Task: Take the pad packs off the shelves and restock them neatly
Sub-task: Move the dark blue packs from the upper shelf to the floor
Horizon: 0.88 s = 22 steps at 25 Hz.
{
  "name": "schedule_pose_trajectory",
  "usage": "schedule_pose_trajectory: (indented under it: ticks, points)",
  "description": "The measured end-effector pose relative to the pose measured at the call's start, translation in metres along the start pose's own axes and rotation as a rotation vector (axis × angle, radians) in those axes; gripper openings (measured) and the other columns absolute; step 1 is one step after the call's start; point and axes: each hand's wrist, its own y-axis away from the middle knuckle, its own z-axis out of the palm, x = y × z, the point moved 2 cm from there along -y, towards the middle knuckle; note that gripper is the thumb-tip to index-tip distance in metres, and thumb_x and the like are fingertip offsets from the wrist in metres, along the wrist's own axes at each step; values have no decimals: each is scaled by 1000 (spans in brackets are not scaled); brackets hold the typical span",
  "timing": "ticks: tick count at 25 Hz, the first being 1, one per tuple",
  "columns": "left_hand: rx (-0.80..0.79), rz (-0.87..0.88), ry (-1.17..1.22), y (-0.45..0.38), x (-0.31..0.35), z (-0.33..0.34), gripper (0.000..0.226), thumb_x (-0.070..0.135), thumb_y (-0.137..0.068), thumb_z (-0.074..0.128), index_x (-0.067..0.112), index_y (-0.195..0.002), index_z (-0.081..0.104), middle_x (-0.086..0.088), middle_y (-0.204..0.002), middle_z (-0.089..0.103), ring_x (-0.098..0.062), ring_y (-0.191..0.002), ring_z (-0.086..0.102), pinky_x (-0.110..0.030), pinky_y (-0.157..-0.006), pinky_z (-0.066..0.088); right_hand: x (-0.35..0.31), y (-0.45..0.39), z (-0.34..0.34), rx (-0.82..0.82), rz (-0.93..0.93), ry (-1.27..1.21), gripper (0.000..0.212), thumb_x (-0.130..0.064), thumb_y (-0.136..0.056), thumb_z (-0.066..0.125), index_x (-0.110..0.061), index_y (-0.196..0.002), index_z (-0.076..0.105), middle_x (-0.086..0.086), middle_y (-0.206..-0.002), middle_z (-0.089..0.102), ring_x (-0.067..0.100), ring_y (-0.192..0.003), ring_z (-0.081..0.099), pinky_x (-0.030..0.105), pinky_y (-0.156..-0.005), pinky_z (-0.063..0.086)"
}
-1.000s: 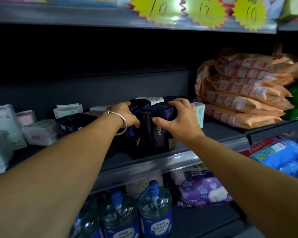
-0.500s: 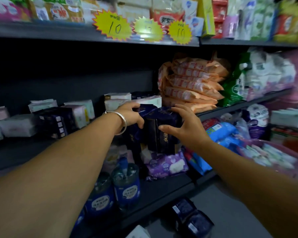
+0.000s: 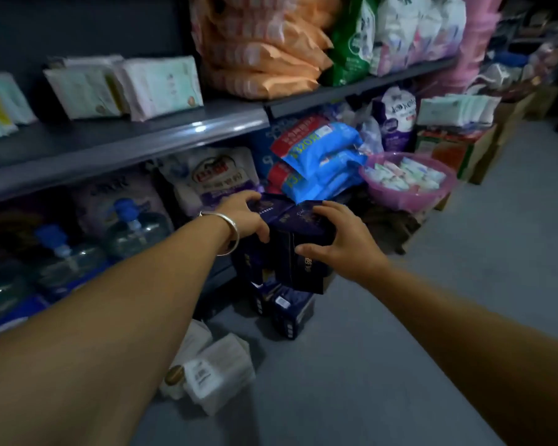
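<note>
Head view: both hands carry a cluster of dark navy pad packs (image 3: 298, 243) clear of the shelf (image 3: 126, 140) and low over the floor (image 3: 383, 349). The left hand (image 3: 243, 217), with a silver bangle (image 3: 229, 231) at the wrist, grips the left side of the cluster, fingers curled over its top; the right hand (image 3: 342, 239) grips the right side, thumb on the near face and fingers over the upper edge. Compared with one second ago, when the same packs stood on the shelf between the two hands, and half a second ago, when they had just come off its front edge, the cluster has been lowered below shelf height and the view has tilted down and to the right. The stretch of shelf where the packs stood now shows bare, with pale pad packs (image 3: 126, 85) standing further left and orange packs (image 3: 264, 49) stacked to the right. Directly beneath the held cluster lie more navy packs on the floor (image 3: 287, 310), and nearer the camera a heap of white packs (image 3: 213, 371); this suggests the removal half of the task is under way and that the held cluster is probably about to join the floor pile. Restocking has apparently not begun. A pink basin (image 3: 409, 201) of small sachets sits on the floor to the right, well apart from the hands.
</note>
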Motion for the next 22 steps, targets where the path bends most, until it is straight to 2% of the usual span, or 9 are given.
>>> schedule_pose_trajectory:
  ticks: [4,8,16,20,22]
  points:
    - [-59,-52,-66,-26,-29,74,105,21,-33,83,35,-131,48,-7,-136,45,-31,-119,49,-43,-95,50,66,16,24,-55,138,76,84,-35,-67,82,-14,-139,43,2,-148,30,26,-132,29,26,-108,23]
    - [-118,-68,-105,-44,-55,127,91,9,-58,83,34,-135,42,-8,-139,30,-34,-125,39,-46,-99,45,113,29,46,-119,244,93,86,-35,-70,80,-15,-142,37,1,-149,24,25,-132,24,28,-107,25]
    - [-260,-72,-122,-58,-73,218,93,11,-57,81,34,-135,38,-6,-135,30,-36,-122,40,-51,-96,46,185,61,54,-165,394,87,89,-31,-70,80,-15,-144,32,-1,-151,21,23,-134,20,32,-109,28]
    - [-305,-62,-173,-59,-83,246,94,7,-62,79,31,-140,32,-9,-140,26,-36,-126,37,-51,-102,41,213,76,70,-162,452,92,90,-29,-71,80,-15,-145,30,0,-152,18,26,-135,20,35,-110,28]
    - [-369,-44,-227,-55,-94,259,94,2,-69,74,27,-145,25,-10,-146,22,-35,-130,35,-46,-107,38,222,84,90,-212,482,91,94,-28,-70,80,-15,-146,25,1,-153,14,27,-139,16,39,-113,26]
